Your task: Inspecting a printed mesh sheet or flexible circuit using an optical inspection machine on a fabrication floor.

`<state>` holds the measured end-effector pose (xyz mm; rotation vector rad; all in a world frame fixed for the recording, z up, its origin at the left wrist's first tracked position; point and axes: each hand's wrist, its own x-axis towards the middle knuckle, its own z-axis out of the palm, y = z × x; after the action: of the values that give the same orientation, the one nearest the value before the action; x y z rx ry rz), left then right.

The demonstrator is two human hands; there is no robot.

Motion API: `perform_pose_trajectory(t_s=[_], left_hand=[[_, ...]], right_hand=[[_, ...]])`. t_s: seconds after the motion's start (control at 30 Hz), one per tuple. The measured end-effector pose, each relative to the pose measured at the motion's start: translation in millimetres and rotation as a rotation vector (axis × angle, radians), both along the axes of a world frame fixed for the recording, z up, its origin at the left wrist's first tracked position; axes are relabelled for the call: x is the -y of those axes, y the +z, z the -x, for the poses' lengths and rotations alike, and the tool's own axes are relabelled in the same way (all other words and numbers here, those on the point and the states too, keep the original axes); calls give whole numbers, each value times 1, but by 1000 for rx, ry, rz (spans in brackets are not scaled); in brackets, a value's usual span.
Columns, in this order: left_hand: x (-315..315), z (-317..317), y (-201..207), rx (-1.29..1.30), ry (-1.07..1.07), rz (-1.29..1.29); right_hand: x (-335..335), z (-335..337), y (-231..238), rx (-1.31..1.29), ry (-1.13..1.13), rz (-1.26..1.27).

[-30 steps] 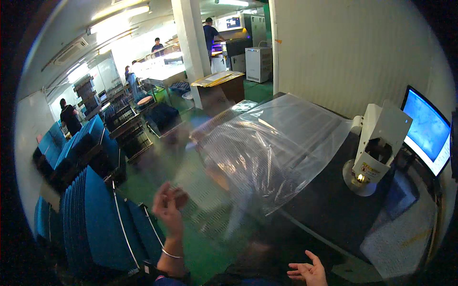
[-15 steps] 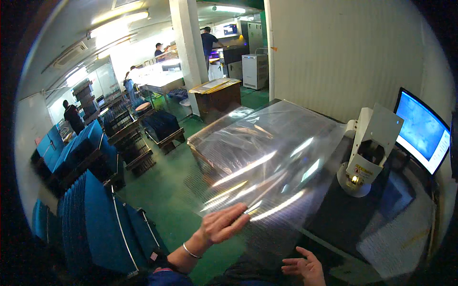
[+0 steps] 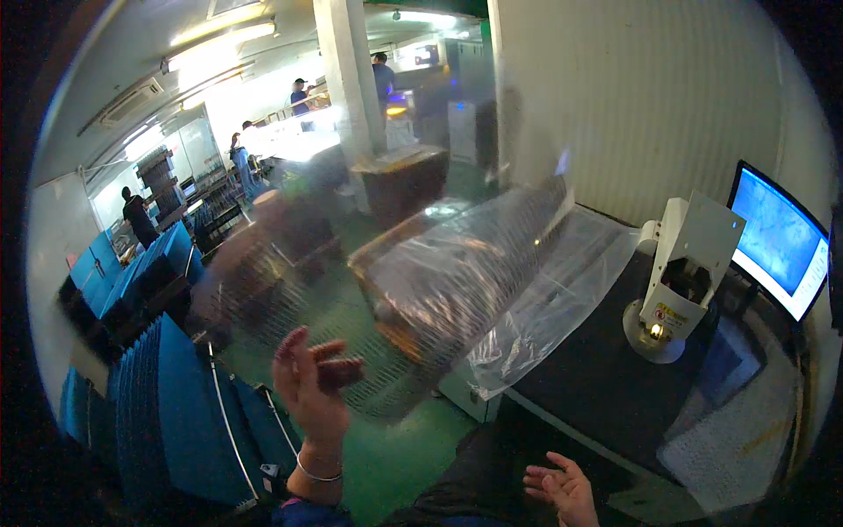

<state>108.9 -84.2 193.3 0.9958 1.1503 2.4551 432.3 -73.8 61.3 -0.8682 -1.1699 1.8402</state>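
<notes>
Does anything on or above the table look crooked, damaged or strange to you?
Yes, mildly: the clear plastic film lies wrinkled, not flat, on the dark table, with an uneven front edge. Above it, a see-through striped sheet slants in the air, blurred, so I cannot judge damage there. Nothing looks spilled.

On my feed, my left forearm rises almost upright from the lower edge, its wrist roughly straight. The left hand is the higher of my two, fingers parted, some reaching up and others bent rightward; I can't tell whether they grip. My right hand sits low, well apart from it, half open, fingers loosely curled and pointing left.
</notes>
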Motion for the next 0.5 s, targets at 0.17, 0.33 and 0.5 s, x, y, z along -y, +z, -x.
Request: perform_pose_trajectory(t_s=[0.17, 0.33, 0.5], left_hand=[[-12, 19, -44, 329, -5, -12], [-18, -2, -114, 517, -111, 285], [-11, -26, -178, 531, -133, 355]], right_hand=[[-1, 3, -7, -99, -56, -58], [7, 4, -5, -79, -87, -25], [27, -6, 14, 12, -138, 267]])
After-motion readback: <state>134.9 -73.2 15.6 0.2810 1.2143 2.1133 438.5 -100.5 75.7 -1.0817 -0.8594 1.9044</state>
